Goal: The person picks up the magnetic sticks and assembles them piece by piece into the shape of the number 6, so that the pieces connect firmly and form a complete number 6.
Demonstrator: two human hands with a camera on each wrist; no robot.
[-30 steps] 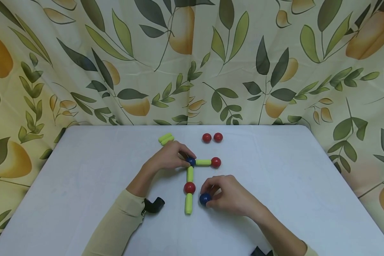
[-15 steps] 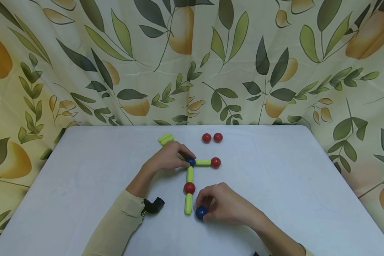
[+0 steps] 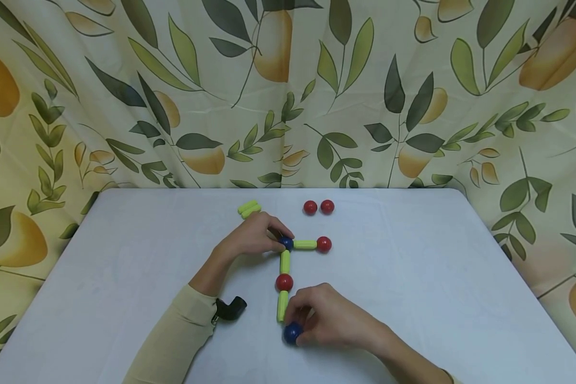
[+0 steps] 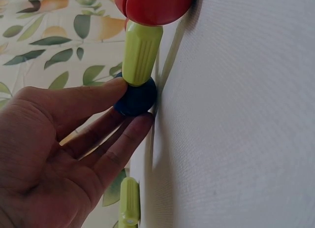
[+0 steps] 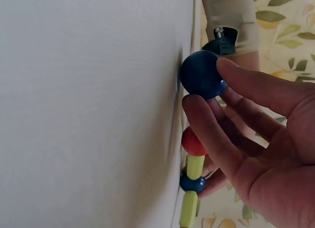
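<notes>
My left hand (image 3: 256,233) pinches a blue ball (image 4: 137,97) at the corner of a joined toy on the table. From that ball one yellow-green rod (image 3: 305,244) runs right to a red ball (image 3: 324,244). Another rod (image 3: 285,262) runs toward me to a second red ball (image 3: 284,282), and a further rod (image 3: 282,306) extends from it. Between thumb and fingers my right hand (image 3: 333,319) holds a loose blue ball (image 3: 293,333) at this rod's near end. Whether ball and rod touch, I cannot tell.
Loose yellow-green rods (image 3: 249,208) lie at the back of the white table (image 3: 139,256), beyond my left hand. Two red balls (image 3: 318,207) sit to their right. A black device (image 3: 231,308) is strapped at my left wrist. A leaf-patterned curtain (image 3: 288,96) hangs behind.
My right hand has moved toward me and to the left with the blue ball, from beside the rod to its near end. The left hand has stayed put.
</notes>
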